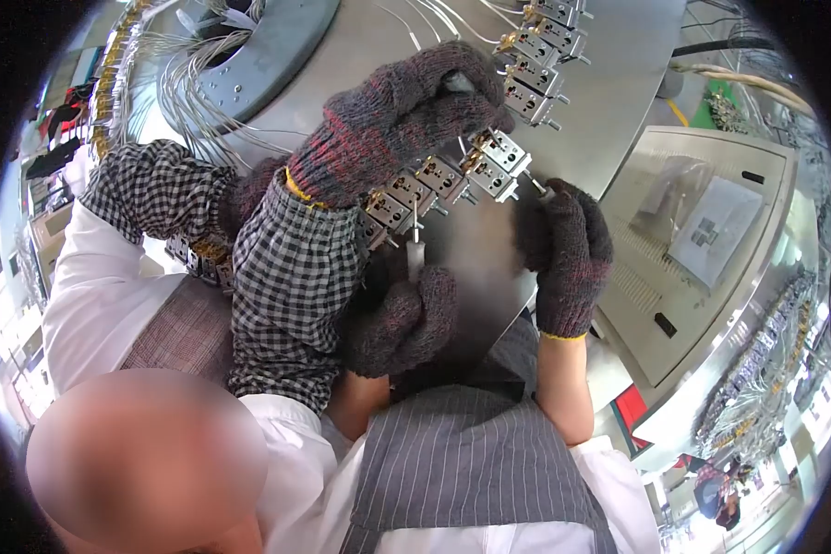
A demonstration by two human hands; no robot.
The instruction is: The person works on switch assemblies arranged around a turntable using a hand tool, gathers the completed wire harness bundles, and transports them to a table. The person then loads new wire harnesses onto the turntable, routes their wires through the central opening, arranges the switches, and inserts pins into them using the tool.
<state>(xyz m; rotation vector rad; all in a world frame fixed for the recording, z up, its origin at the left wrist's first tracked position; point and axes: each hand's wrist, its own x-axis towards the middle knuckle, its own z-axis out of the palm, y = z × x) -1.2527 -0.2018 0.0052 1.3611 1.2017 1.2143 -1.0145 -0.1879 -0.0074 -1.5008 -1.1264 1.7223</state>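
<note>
My left hand (402, 325), in a dark knitted glove, is closed around the white handle of a small screwdriver (415, 257). Its thin metal shaft points up at the row of metal terminal blocks (440, 177). On the right, my right hand (574, 258), gloved the same way, has its fingers curled at a thin rod (535, 182) by the lower right corner of one block. Whether that rod is a bolt or a tool, I cannot tell. A co-worker's gloved hand (402, 120) reaches across from the left, above the same blocks.
The co-worker's checked sleeve (295, 277) lies close beside my left hand. A grey ring (291, 51) with bundled white wires (194, 97) rests on the metal table (609, 102). More blocks (535, 74) stand behind. At right, a beige panel (637, 235) carries plastic bags (716, 231).
</note>
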